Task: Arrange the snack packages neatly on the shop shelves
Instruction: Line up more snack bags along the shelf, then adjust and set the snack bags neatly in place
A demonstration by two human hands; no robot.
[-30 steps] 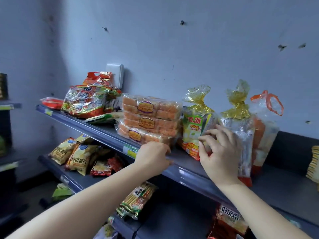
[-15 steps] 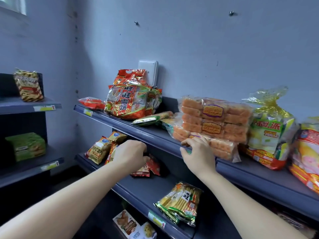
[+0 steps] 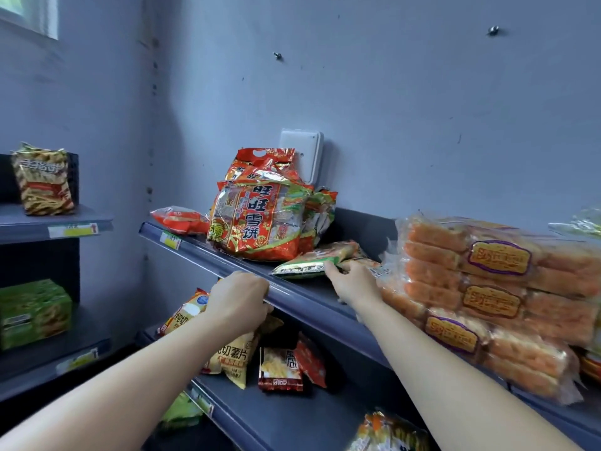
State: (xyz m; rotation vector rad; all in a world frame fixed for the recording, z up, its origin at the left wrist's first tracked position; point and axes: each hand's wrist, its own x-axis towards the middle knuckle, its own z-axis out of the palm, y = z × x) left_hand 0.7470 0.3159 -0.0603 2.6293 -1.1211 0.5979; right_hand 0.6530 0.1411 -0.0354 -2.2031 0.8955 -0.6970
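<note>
— What lies on the upper shelf, in the middle of the frame?
— On it, red cracker bags, a flat green packet, and stacked orange cakes at right.
— And the lower shelf?
— There, yellow chip bags beside a small red packet.

Dim, bluish daylight from window, upper left; deep shadow beneath upper shelf; edges bent, right side soft.

Single head-worn wide-angle view, facing forward toward a wall corner, close to the upper shelf, whose edge crosses diagonally; left hand and right hand, at the green packet, sit mid-frame.
</note>
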